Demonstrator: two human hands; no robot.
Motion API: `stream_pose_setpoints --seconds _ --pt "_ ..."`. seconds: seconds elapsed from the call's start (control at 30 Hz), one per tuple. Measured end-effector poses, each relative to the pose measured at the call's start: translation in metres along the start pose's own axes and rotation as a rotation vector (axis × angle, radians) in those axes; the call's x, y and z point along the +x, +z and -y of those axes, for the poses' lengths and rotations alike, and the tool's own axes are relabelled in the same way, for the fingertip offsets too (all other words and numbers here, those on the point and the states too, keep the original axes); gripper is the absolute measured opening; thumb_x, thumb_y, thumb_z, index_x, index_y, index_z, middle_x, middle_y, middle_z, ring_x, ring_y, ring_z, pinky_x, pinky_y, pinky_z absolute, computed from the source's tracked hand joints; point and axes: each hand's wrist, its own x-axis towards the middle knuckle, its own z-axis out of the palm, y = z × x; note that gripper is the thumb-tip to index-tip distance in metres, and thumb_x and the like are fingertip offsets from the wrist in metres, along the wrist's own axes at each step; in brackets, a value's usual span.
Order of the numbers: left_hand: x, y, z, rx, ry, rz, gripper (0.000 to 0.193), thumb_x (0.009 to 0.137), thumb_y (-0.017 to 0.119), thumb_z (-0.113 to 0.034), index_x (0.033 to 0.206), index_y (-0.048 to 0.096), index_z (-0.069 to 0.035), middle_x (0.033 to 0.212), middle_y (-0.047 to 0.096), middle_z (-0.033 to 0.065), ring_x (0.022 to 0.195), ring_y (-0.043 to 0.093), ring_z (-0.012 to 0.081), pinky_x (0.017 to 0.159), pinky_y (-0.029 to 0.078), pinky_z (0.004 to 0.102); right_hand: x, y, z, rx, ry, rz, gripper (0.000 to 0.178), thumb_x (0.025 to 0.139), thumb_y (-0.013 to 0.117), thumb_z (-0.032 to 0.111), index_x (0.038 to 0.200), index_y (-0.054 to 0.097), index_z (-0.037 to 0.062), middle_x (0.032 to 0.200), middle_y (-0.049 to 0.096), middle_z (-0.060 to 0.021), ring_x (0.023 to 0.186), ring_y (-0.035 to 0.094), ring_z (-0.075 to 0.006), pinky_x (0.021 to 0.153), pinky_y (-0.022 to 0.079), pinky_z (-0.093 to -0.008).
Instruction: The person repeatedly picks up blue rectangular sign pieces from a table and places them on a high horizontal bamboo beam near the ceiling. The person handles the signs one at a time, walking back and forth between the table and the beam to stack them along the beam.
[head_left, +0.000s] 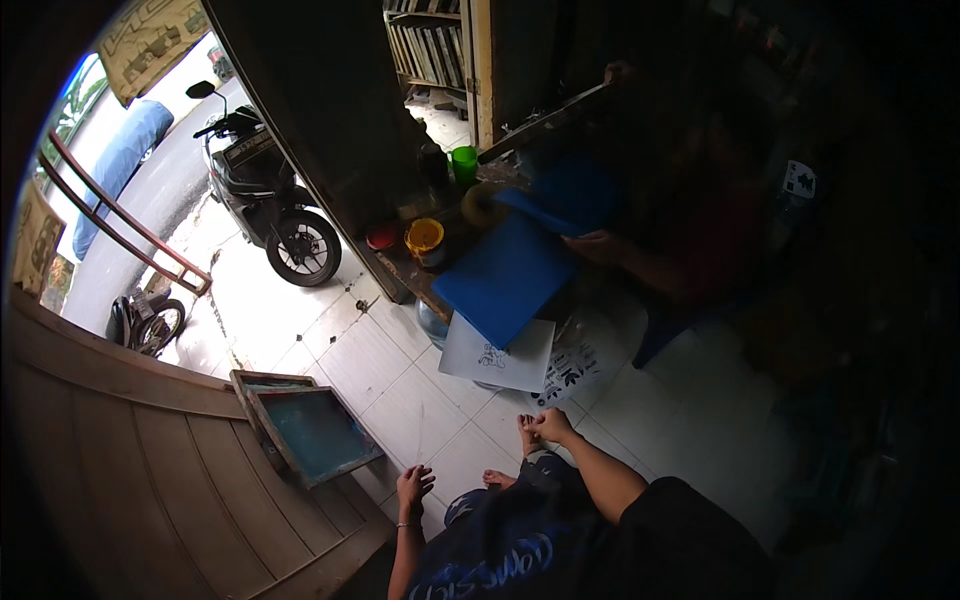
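My left hand (415, 488) hangs beside the wooden panelling with its fingers loosely bent and apart, holding nothing. Over my foot is my right hand (551, 426), its fingers curled in, and nothing shows in them. Just beyond it lies a white sheet (470, 365) with a black line drawing, partly under a flat blue sheet (508, 280). Another person's hand (597, 247) is at a second blue piece (540, 208), in the dim area on the far right. Neither of my hands touches the sheets.
Two framed screens (318, 432) lean on brown wooden panelling (150, 470) at the left. A yellow-rimmed tub (425, 238), a green cup (464, 163) and a roll of tape (482, 205) stand on the low bench. A motorbike (262, 190) is parked outside the doorway.
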Motion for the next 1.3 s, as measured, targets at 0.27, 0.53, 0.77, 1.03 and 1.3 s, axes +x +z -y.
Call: stream_pose_setpoints --seconds 0.27,0.53,0.77,1.03,1.3 --pt "-0.041 0.040 -0.025 0.185 -0.134 0.001 0.027 0.091 0.053 -0.024 0.107 0.055 -0.003 0.099 0.065 0.0108 0.079 0.065 0.0222 0.067 0.051 0.0310 0.076 -0.037 0.012 1.482 0.366 -0.001 0.039 0.091 0.047 0.040 0.108 0.050 0.0053 0.104 0.058 -0.0110 0.091 0.058 -0.0244 0.081 0.048 -0.0400" --pt "-0.053 0.057 -0.029 0.156 -0.135 -0.076 0.026 0.092 0.053 -0.023 0.107 0.055 -0.002 0.099 0.065 0.0122 0.082 0.065 0.0228 0.067 0.051 0.0311 0.169 -0.079 0.019 1.494 0.543 -0.186 0.095 0.077 0.048 0.068 0.143 0.017 0.0066 0.148 0.021 -0.0121 0.131 0.027 -0.0300 0.107 0.016 -0.0464" --pt "-0.041 0.094 -0.039 0.181 -0.237 -0.111 0.030 0.092 0.053 -0.022 0.111 0.053 0.001 0.105 0.063 0.0143 0.086 0.065 0.0249 0.073 0.052 0.0345 0.178 -0.087 0.041 1.164 0.367 -0.304 0.032 0.082 0.061 0.014 0.110 0.056 -0.0008 0.109 0.057 -0.0093 0.099 0.054 -0.0220 0.085 0.042 -0.0330" --pt "-0.014 0.240 -0.112 -0.178 0.015 0.274 0.053 0.092 0.049 -0.040 0.126 0.042 0.001 0.120 0.053 0.0120 0.108 0.054 0.0241 0.091 0.043 0.0355 0.123 -0.056 0.152 1.353 0.265 0.276 0.030 0.076 0.069 0.008 0.101 0.054 0.0045 0.089 0.059 -0.0074 0.073 0.061 -0.0224 0.065 0.054 -0.0366" --pt "0.021 0.255 -0.174 -0.061 0.439 -0.389 0.037 0.092 0.051 -0.036 0.087 0.057 0.000 0.075 0.058 0.0079 0.062 0.055 0.0156 0.055 0.044 0.0300 0.059 -0.035 0.181 1.159 -0.112 0.506 0.036 0.089 0.057 0.017 0.122 0.047 0.0072 0.112 0.056 -0.0060 0.099 0.057 -0.0187 0.080 0.048 -0.0300"
